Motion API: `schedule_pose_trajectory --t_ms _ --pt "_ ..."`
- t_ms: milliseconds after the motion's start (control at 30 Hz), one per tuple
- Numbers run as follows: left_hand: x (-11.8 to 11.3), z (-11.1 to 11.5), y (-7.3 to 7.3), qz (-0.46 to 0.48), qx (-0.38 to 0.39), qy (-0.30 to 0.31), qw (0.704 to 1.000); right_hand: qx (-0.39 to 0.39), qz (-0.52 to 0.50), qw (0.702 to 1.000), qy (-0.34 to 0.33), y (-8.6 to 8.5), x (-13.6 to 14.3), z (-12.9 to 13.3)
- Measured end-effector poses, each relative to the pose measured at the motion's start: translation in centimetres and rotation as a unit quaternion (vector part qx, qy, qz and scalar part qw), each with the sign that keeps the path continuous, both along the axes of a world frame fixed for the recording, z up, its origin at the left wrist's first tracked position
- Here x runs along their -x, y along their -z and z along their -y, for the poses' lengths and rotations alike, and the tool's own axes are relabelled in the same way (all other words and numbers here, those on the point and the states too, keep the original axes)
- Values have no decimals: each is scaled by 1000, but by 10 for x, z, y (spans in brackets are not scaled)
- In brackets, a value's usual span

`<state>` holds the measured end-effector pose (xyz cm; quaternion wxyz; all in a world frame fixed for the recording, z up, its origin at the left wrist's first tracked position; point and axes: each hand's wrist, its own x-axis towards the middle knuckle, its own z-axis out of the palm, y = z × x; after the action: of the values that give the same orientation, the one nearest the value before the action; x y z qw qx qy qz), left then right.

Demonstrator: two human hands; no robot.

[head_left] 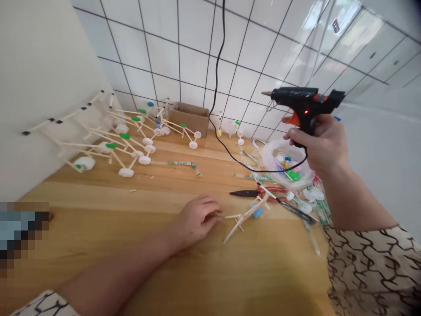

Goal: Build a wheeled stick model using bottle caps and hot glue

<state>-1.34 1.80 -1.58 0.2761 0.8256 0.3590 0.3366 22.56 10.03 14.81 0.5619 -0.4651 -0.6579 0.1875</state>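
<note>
The right hand (320, 147) was clenched around the grip of a black and orange glue gun (304, 103), held up in the air well above the wooden table (158, 184), nozzle pointing left. One black cord (220, 66) ran from the gun down across the table and up the tiled wall.

The left hand (197, 219) lay on the table, left of the gun and lower in view, fingers loosely curled, their tips touching the end of one small stick frame (245, 215). That frame lay flat, almost straight below the gun, with one blue cap on it. Whether the fingers pinched it or only rested against it, I could not tell.

Just beyond the frame lay one pair of scissors (259, 193) with red handles. Under the gun sat one clear plastic bag (279, 153) of coloured caps. Far left of the gun, several finished stick models (125, 145) with white caps stood in a cluster; they overlapped too much to count. One cardboard box (190, 117) sat against the wall behind them.
</note>
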Motion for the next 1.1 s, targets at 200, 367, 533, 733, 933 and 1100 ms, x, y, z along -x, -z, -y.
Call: schedule_pose_trajectory --t_ms 200,367,533,733,933,1100 --pt "2 0 1 31 16 -22 999 6 40 998 38 1 -6 19" --pt "9 -8 -6 48 64 -47 996 -69 -7 995 65 15 -21 31" --pt "12 -10 -18 21 115 -23 993 -27 41 993 109 32 -37 55" --pt "8 -7 -13 3 113 -12 994 27 60 993 100 36 -36 79" --pt "4 -6 -9 -17 120 1 993 82 95 984 126 33 -50 91" --pt "1 -5 -6 -23 87 17 996 114 104 975 159 43 -59 104"
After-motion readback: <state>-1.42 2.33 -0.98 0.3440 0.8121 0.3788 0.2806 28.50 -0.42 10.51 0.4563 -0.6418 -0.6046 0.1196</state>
